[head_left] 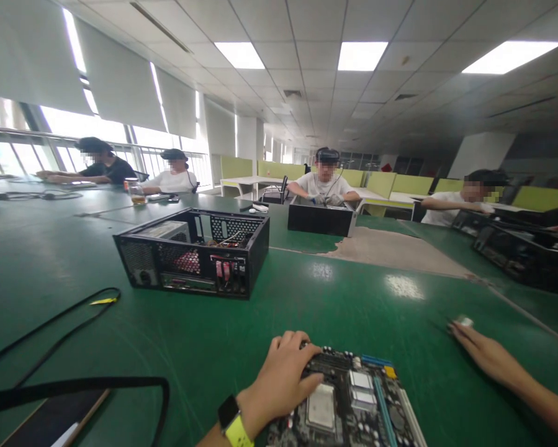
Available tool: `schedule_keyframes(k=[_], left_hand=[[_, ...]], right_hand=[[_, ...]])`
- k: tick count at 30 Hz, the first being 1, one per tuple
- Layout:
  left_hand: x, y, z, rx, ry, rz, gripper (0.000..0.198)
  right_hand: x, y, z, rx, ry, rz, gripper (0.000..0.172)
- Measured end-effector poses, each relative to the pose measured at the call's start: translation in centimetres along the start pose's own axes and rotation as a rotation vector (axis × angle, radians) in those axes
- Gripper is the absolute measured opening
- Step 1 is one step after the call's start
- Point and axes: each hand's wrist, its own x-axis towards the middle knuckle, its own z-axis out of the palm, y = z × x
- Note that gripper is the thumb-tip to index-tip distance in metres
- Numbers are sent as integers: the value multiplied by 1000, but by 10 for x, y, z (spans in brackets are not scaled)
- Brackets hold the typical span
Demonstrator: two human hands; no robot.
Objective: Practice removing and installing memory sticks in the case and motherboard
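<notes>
A motherboard (pixel 348 397) lies on the green tabletop right in front of me, with a square silver processor area (pixel 321 406) and pale and blue slots on it. My left hand (pixel 285 372), with a watch (pixel 234 419) on a yellow strap at its wrist, grips the board's far left corner, thumb over the top side. Off to the right, apart from the board, my right hand (pixel 481 347) is closed at the fingertips just above the table. A small whitish thing (pixel 465 321) shows there, with a thin dark smear beside it; I cannot make out what it is.
An open black computer case (pixel 190 254) stands beyond the board to the left. A black cable (pixel 69 323) and a dark flat device (pixel 50 419) lie at the left. Across the table a person works in another case (pixel 320 220). More cases (pixel 525 248) stand at the right.
</notes>
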Motion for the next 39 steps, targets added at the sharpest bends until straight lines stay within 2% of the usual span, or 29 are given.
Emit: schedule_keyframes(k=[3,5,7,9,12,15,18,21,25,28,30,32,34,37,39], left_hand=[[2,0,-1,-3,2,7,38],[2,0,-2,-3,0,13,38],[3,-1,-2,0,1,18,38],[3,-2,-1,4,7,24,38],[3,-4,0,13,16,38,38],[4,-5,2,25,23,42,38],[4,-4,2,34,23,40,39],[4,-2,1,31,24,36,39],[7,3,-4,-19,154,29,41],[14,8,-13,-194,267,44,34],[19,11,-19,-407,259,43,33],[21,13,-22,-646,168,-7,38],[21,14,-21,-855,12,-80,43],[19,13,-15,-1123,-179,-163,46],[18,11,-12,-1266,-183,-225,46]], right_hand=[[-39,-51,4,132,-207,-236,43],[-59,-79,5,94,-200,-305,38],[-68,-95,4,8,-154,-318,34],[-68,-99,4,-75,-110,-280,33],[-59,-96,2,-139,-98,-142,36],[-48,-95,-3,-135,-179,17,40],[-36,-101,-11,-100,-262,118,31],[-27,-112,-21,-71,-301,108,20],[-33,-146,-40,3,-299,-25,28],[-54,-195,-51,168,-236,-265,35],[-70,-231,-51,310,-195,-457,34],[-84,-261,-45,388,-176,-589,38],[-93,-281,-34,387,-169,-657,43],[-100,-291,-18,355,-156,-695,50],[-101,-291,-10,341,-169,-722,55]])
